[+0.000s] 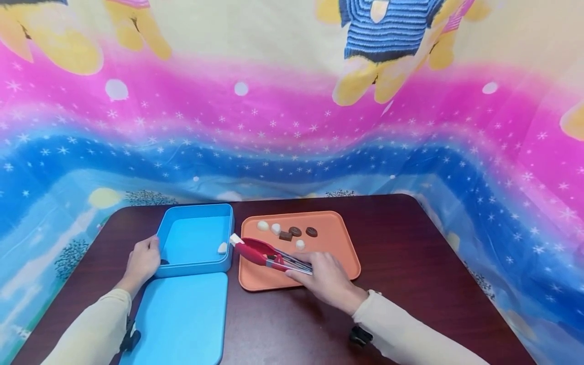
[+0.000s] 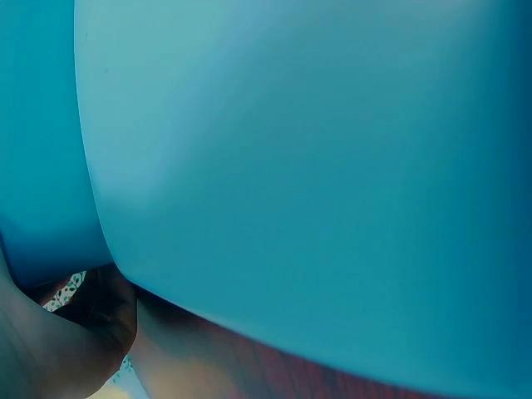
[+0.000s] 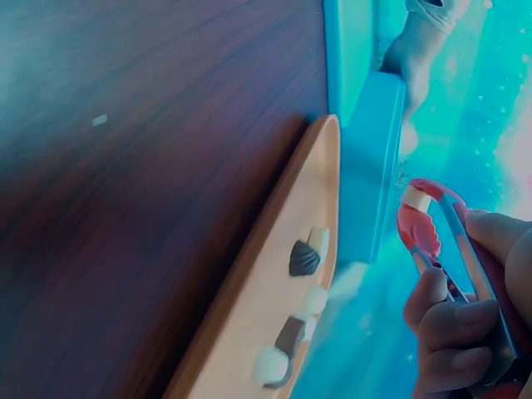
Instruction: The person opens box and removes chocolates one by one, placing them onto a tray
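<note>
My right hand [image 1: 329,282] grips a pair of red-tipped metal tongs [image 1: 274,258], their ends pointing left between the tray and the box. A cream-white candy piece [image 3: 416,199] is pinched between the tong tips. At the left wall of an open light-blue box [image 1: 195,267], my left hand [image 1: 142,261] holds its side. In the left wrist view, the thumb side of that hand curls in by the box. One small white piece [image 1: 222,248] lies inside, near the right wall. White and dark brown chocolate-like pieces [image 1: 295,231] lie on the orange tray [image 1: 260,276].
A flat light-blue lid [image 1: 187,314] lies on the dark wood table [image 1: 392,243] directly in front of the box. The tray stands close to the box's right side. A printed cloth [image 1: 292,137] hangs behind the table and along its sides.
</note>
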`<state>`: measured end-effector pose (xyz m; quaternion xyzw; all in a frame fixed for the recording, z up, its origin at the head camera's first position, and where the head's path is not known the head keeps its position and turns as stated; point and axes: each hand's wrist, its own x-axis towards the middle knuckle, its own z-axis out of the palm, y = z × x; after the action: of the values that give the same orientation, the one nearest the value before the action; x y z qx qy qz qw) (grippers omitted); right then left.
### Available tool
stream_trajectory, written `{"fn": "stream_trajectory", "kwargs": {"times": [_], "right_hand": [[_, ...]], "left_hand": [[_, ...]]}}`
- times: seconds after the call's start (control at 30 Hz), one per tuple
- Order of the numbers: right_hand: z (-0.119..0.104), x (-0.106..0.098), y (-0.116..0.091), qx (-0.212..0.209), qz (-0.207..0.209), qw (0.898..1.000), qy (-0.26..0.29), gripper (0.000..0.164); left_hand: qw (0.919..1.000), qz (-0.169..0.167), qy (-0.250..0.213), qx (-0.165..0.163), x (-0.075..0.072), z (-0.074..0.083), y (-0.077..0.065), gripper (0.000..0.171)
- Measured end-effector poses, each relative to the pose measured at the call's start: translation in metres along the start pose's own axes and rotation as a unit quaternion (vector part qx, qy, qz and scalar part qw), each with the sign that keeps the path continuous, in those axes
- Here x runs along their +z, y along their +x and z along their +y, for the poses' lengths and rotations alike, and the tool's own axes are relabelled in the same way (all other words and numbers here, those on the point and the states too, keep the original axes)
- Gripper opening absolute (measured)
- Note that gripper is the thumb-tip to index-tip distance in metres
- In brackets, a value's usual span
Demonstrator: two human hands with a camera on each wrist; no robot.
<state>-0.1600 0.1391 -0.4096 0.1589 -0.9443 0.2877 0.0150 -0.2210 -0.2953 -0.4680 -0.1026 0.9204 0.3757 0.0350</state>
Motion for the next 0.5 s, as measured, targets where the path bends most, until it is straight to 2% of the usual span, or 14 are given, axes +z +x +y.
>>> {"fn": "stream_trajectory", "kwargs": {"times": [0.17, 0.5], "right_hand": [[0.016, -0.012, -0.011, 0.025, -0.001, 1.0, 0.01, 0.044], [0.047, -0.025, -0.034, 0.071, -0.001, 0.997, 0.024, 0.035]], "left_hand": [[0.9999, 0.011, -0.001, 0.002, 0.001, 0.001, -0.001, 0.068], [0.9999, -0.007, -0.007, -0.012, 0.001, 0.001, 0.0, 0.068]]}}
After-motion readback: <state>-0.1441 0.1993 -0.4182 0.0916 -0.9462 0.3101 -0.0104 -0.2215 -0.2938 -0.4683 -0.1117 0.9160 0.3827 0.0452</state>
